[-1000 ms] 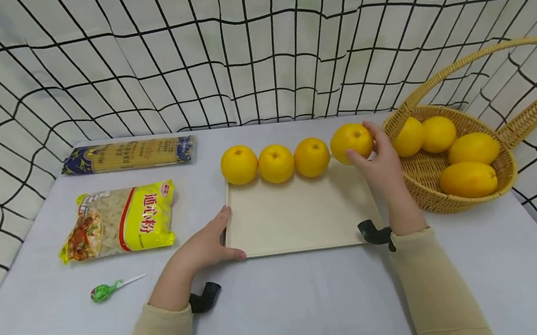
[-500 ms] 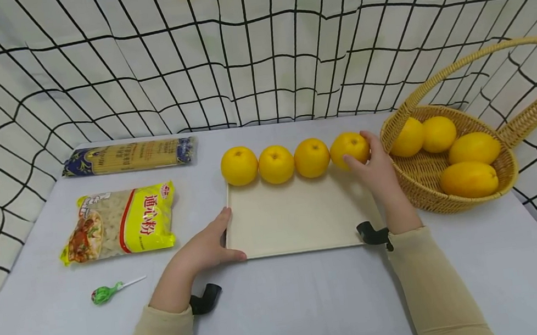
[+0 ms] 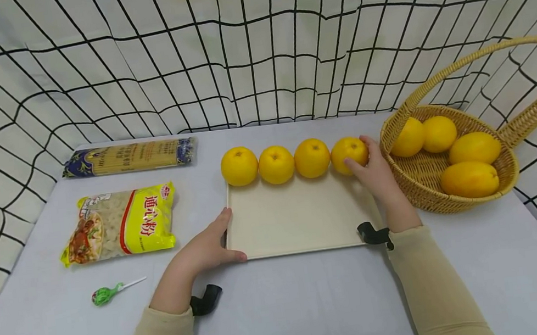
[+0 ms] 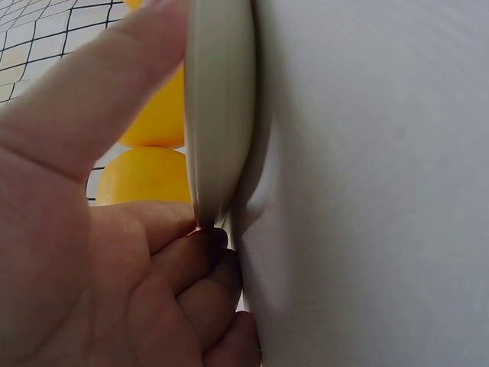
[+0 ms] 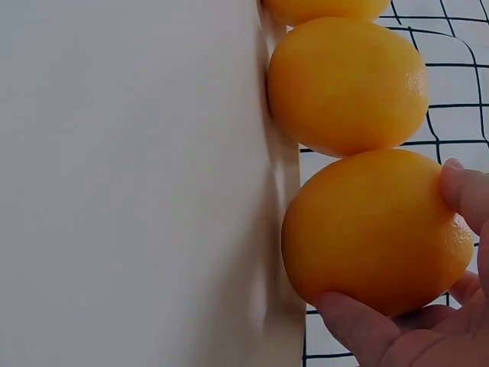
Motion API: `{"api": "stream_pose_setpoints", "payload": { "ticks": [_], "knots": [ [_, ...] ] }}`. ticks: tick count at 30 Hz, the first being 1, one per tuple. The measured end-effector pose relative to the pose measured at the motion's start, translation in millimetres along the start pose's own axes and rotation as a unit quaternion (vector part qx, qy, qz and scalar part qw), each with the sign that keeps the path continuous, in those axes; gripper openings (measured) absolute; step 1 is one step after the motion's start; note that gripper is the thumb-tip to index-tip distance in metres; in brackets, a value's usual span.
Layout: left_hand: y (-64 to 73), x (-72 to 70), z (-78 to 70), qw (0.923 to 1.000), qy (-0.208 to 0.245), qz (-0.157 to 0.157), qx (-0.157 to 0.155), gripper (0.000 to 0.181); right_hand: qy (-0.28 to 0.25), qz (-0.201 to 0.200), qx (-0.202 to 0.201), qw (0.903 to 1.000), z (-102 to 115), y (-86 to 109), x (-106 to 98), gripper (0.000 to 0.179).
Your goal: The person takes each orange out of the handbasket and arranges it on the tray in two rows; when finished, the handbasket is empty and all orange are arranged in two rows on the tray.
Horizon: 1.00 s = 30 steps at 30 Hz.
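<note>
A cream rectangular tray (image 3: pixel 304 216) lies in the middle, with a row of oranges (image 3: pixel 276 164) along its far edge. My right hand (image 3: pixel 377 174) grips the rightmost orange (image 3: pixel 349 153), thumb on the near side and fingers behind it. In the right wrist view this orange (image 5: pixel 374 229) sits at the tray's edge, against its neighbour (image 5: pixel 348 84). My left hand (image 3: pixel 208 246) holds the tray's near left corner. In the left wrist view its thumb (image 4: pixel 99 84) lies at the rim and the curled fingers touch the tray's edge (image 4: pixel 221 99).
A wicker basket (image 3: pixel 430 193) with a tall handle holds several yellow fruits (image 3: pixel 474 148) at the right, close to my right hand. On the left lie a noodle packet (image 3: pixel 129 157), a yellow pasta bag (image 3: pixel 118 223) and a green lollipop (image 3: pixel 106 294). Black netting rises behind the table.
My right hand has lowered the rightmost orange into the row, moving slightly down and left. It still grips the fruit. The left hand has stayed on the tray.
</note>
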<state>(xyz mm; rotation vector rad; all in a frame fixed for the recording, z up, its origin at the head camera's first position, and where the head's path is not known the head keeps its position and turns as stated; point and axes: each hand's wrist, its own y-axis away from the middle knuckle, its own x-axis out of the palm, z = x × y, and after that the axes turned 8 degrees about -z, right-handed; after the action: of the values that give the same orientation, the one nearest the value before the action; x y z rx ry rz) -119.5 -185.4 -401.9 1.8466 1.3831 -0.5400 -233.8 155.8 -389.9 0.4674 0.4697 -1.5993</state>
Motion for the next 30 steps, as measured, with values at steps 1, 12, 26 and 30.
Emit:
{"api": "stream_pose_setpoints", "payload": {
  "ticks": [1,12,26,30],
  "knots": [
    [0.2,0.1,0.1,1.0000,0.000,0.000,-0.001,0.109,-0.001,0.002,0.001,1.0000,-0.9,-0.3,0.5,0.074],
    [-0.6,-0.5,0.0,1.0000,0.002,-0.001,-0.002,0.110,-0.010,0.009,0.018,0.9998,-6.1,-4.2,-0.6,0.078],
    [-0.3,-0.1,0.6,1.0000,0.000,0.002,-0.002,0.110,0.003,0.023,0.015,0.9996,-7.9,-3.2,-1.6,0.089],
    [0.0,-0.5,0.1,1.0000,0.001,0.003,-0.002,0.109,0.001,0.018,0.008,0.9998,-6.3,-2.0,-3.0,0.088]
  ]
}}
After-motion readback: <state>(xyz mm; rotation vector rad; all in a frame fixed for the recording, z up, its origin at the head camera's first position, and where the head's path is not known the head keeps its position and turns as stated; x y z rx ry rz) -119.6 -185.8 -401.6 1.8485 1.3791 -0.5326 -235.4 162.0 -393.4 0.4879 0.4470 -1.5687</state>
